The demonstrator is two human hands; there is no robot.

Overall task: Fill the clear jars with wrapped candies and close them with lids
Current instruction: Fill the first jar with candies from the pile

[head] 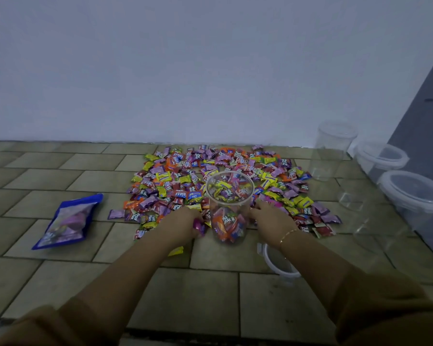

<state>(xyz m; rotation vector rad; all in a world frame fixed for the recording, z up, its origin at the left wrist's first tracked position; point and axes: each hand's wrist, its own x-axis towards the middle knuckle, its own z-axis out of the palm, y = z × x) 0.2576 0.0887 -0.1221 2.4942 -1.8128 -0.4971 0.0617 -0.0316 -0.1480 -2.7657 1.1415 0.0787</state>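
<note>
While the left hand (185, 221) curls its fingers round a few pink-wrapped candies (198, 227) at the near edge of the pile, the right hand (270, 218) reaches into the sweets on the other side, fingers bent down among them — whether it pinches anything cannot be told. Between the two hands stands the jar (229, 208), upright, its long axis vertical and its open mouth pointing up; it is a clear plastic cylinder, smooth-walled, about half full of glossy wrappers. The left hand lies just beside its wall, the right hand near the opposite side. Beyond the hands spreads the candy pile (223, 178) — crinkled foil in purple, yellow, orange and red on matte stone tiles. Under the right wrist lies a white-rimmed lid (280, 268). Further right stand empty jars (331, 151) and lidded ones (415, 193). Well left of the left hand lies a blue bag (68, 221), flat.
</note>
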